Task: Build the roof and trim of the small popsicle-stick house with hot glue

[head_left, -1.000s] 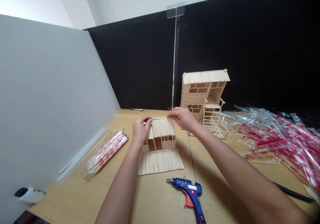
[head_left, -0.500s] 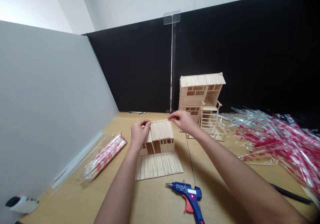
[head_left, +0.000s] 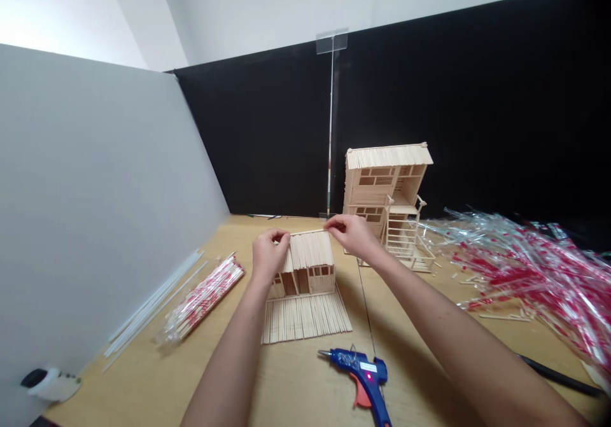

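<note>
A small model house (head_left: 310, 252) made of thin wooden sticks stands mid-table, its slatted deck (head_left: 305, 319) facing me. A thin wooden stick (head_left: 308, 231) lies along the top of its roof. My left hand (head_left: 268, 255) is closed at the stick's left end, thumb and fingers pinched at the ridge and covering the roof's left part. At the other end, my right hand (head_left: 354, 235) pinches the stick between thumb and forefinger. In front of the deck, to the right, lies a blue glue gun (head_left: 358, 366) with a red trigger and a lit red light.
Behind my right hand stands a taller stick house (head_left: 386, 185) with a staircase. Torn red-and-clear wrappers (head_left: 520, 274) are heaped at right. On the left lie a bag of wrapped sticks (head_left: 203, 303), white glue sticks (head_left: 153, 309) and a white bottle (head_left: 50, 384). A black panel (head_left: 258, 140) rises behind.
The whole view has shifted slightly down and to the right. Both hands keep the same pinch at the roof ridge, and the things on the table stay where they were.
</note>
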### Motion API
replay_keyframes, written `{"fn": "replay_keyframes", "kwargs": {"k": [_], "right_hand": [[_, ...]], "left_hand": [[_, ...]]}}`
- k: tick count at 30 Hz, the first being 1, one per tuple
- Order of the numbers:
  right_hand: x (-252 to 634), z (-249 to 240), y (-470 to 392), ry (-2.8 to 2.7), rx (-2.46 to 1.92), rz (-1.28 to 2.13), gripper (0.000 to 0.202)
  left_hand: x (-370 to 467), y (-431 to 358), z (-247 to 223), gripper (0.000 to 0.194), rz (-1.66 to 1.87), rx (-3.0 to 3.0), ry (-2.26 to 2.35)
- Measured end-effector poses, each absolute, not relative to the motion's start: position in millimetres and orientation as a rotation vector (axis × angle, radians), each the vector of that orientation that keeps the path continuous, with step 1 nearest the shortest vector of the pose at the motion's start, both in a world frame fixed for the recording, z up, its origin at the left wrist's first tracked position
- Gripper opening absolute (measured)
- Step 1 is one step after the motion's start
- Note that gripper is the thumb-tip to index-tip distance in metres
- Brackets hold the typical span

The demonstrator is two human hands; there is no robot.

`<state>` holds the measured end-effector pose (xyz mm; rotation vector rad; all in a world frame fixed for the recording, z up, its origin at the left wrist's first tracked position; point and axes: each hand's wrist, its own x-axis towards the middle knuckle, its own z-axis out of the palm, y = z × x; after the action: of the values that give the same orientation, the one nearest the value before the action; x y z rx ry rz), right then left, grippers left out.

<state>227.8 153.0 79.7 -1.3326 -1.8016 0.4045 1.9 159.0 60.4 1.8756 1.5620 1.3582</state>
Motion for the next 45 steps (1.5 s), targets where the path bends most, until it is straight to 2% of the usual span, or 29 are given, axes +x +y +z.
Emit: {"fn": "replay_keyframes", "kwargs": {"k": [20,27,30,32,36,40,45], "right_hand": [[227.9,80.5,137.7,-1.815,-1.307,0.31,0.022],[250.3,55.5,55.1,-1.763,-1.587,0.293,0.014],[253.6,30.9,-3.2,-1.954,-1.783,0.48,0.035],[249.2,15.6,-38.8,-1.986,-1.867,0.669,0.038],[230.2,-7.3,-82.1,-1.884,-1.913,0.865,0.025],[216.6,-24.2,-90.8,-1.834,-1.935,0.762,0.014],[222.2,-36.1,-85.1,-1.875,-2.015,0.658,0.011]], "left_hand": [[-5.1,150.7,66.5,0.018,1.364,1.916,1.592],[-21.9,90.5,61.8,0.022,1.639,1.904,1.566],[-26.1,63.9,55.2,0.02,1.669,1.844,1.577],[-25.6,58.0,54.0,0.019,1.64,1.875,1.56],[-16.3,77.7,62.2,0.018,1.496,2.122,1.505],[-1.3,119.0,77.5,0.021,1.229,2.348,1.622],[10.9,154.6,90.6,0.018,1.026,2.443,1.647]]}}
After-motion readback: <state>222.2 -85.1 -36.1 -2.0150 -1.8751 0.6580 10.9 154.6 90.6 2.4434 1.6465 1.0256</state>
